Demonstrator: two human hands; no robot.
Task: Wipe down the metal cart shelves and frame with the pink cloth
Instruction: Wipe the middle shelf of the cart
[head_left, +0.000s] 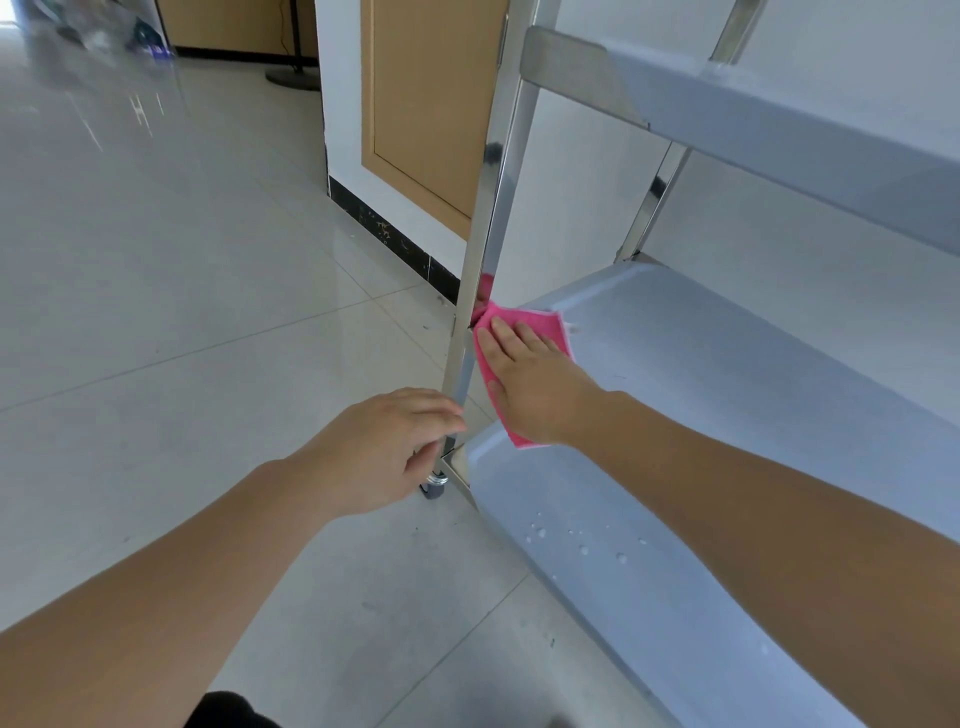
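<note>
Pink cloth (546, 328) lies spread on the front left corner of the metal cart's middle shelf (727, 374), pressed flat by the straight fingers of the right hand (530, 382) and touching the upright post (493, 208), which the left hand (384, 447) grips lower down, probably to steady the cart.

You are curling your left hand (384, 447) around the shiny square metal cart post (493, 208), low down. Your right hand (530, 384) is pressing flat, fingers straight, on the pink square cloth (550, 325) just beside that post.
</note>
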